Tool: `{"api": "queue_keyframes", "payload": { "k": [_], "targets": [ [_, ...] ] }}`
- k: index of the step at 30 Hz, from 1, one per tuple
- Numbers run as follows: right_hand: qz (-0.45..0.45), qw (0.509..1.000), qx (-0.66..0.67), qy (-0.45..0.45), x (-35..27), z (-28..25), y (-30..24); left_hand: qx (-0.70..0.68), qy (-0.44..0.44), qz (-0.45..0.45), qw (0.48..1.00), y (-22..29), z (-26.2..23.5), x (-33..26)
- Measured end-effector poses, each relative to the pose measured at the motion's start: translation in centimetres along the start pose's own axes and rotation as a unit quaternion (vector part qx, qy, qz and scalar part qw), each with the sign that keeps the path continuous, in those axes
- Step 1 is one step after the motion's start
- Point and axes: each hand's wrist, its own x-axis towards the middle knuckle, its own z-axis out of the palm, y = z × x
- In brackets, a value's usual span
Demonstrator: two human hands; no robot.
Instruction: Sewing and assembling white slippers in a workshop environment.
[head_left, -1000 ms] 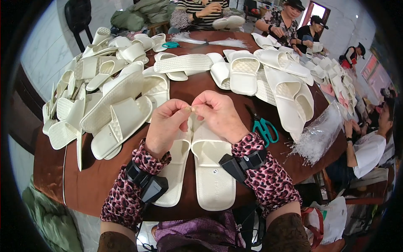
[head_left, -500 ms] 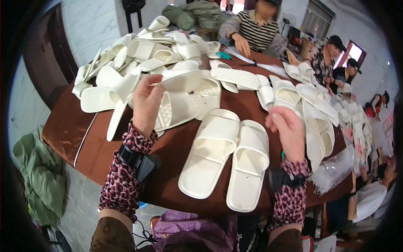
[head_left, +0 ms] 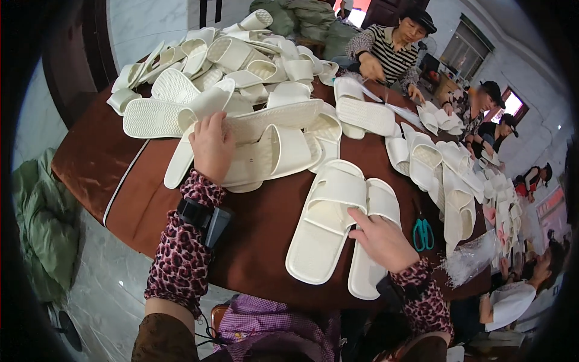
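A brown table (head_left: 265, 241) fills the middle of the view, and everything here is placed against it. Across its far left half lies a big heap (head_left: 241, 66) of white slippers, some sole-up, some stacked on one another. Along its right edge runs a second row of slippers (head_left: 446, 175), reaching toward other people who sit at the far and right sides; one in a striped top (head_left: 386, 48) works with both hands at the far edge.

On the near middle of the table lies a pair (head_left: 341, 226) of white slippers, side by side and touching, toes pointing away. The right hand (head_left: 383, 241) rests on the right slipper of this pair, fingers spread over its strap, not closed round it. The left hand (head_left: 212, 148) is well apart from it, at the near rim of the heap, fingers curled over the edge of a slipper (head_left: 265, 157) lying there; whether it truly grips cannot be told.

Just right of the pair lie teal scissors (head_left: 422, 232), and beyond them, at the table's right edge, a crumpled clear bag (head_left: 473, 262). A green cloth (head_left: 39, 229) lies on the floor left of the table.
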Motion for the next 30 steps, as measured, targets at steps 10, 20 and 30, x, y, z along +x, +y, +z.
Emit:
{"api": "queue_keyframes", "payload": {
  "k": [10, 20, 30],
  "targets": [
    [0.004, 0.976, -0.166, 0.142, 1.2, -0.5, 2.0, -0.038, -0.092, 0.035, 0.994, 0.8, -0.6, 0.0],
    [0.203, 0.922, -0.245, 0.222, 2.4, -12.3, 18.5, -0.296, -0.307, 0.016, 0.904, 2.6, 0.9, -2.0],
    [0.186, 0.926, -0.186, 0.269, 3.2, -11.3, 21.6, -0.436, -0.47, 0.136, 0.755, 4.4, 0.2, -1.8]
  ]
}}
